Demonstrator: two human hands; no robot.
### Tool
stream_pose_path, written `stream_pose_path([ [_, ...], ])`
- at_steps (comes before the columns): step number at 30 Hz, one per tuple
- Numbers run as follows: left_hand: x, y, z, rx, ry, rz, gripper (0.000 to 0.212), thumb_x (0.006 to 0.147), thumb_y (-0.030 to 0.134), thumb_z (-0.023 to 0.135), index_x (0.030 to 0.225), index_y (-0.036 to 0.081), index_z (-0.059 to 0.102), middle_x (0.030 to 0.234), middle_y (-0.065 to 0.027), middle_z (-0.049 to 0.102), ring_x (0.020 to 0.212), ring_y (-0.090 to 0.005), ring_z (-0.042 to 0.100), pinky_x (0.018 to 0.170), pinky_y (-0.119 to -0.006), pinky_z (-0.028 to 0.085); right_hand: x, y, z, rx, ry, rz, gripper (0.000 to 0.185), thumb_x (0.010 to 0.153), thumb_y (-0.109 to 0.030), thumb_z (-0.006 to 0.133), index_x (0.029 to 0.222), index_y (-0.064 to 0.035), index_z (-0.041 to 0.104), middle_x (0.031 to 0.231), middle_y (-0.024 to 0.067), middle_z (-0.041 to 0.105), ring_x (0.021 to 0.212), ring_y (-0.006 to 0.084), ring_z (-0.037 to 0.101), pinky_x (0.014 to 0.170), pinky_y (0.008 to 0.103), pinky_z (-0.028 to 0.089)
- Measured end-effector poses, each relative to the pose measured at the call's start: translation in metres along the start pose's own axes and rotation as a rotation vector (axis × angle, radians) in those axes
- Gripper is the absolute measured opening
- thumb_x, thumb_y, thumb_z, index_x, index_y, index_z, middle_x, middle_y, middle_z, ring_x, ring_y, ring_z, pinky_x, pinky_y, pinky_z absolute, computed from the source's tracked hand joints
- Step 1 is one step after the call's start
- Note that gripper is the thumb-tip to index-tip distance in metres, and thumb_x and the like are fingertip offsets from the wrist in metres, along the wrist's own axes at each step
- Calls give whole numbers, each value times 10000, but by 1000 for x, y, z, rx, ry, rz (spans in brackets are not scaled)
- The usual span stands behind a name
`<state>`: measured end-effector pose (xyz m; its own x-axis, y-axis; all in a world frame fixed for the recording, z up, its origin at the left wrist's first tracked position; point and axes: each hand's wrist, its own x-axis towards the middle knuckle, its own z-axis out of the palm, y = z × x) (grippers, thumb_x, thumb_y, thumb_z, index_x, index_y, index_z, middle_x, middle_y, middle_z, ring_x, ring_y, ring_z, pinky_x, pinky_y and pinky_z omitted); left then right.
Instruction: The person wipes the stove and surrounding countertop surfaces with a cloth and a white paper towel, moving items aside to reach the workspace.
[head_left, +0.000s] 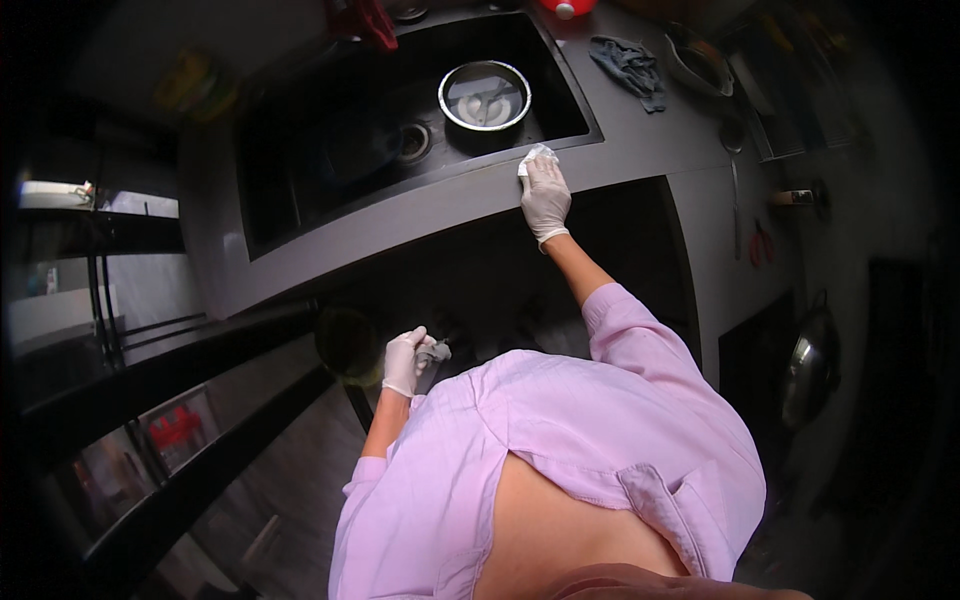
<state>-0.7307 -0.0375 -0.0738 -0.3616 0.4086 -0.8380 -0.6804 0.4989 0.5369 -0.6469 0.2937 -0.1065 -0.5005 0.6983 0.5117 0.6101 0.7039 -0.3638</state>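
My right hand (546, 196), in a pale disposable glove, presses a crumpled white wipe or tissue (538, 156) on the counter's front strip, just below the sink's near edge. My left hand (405, 361), gloved too, is held low beside my body with its fingers closed on a crumpled greyish-white piece (433, 352); its material cannot be told. Beyond my right hand, a round metal pot (485, 129) stands inside the dark sink (300, 187). Liquid and a pale round thing show in the pot. The sink's drain (414, 142) is left of it.
A grey-blue cloth (630, 69) lies on the counter right of the sink. Farther right are a ladle (733, 180), red-handled scissors (761, 244) and a wok or lid (810, 367). Something dark red (367, 22) is at the sink's far edge. Dark rails (172, 360) run along the left.
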Motion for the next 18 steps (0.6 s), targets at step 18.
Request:
stream_pose_path([
  [18, 5, -16, -50, -183, 28, -5, 285, 855, 234, 522, 659, 32, 561, 478, -7, 462, 336, -77, 358, 310, -218, 234, -11, -111, 34, 133, -175, -270, 252, 749, -124, 576, 973, -11, 606, 1063, 175, 599, 1041, 275, 558, 952, 369, 392],
])
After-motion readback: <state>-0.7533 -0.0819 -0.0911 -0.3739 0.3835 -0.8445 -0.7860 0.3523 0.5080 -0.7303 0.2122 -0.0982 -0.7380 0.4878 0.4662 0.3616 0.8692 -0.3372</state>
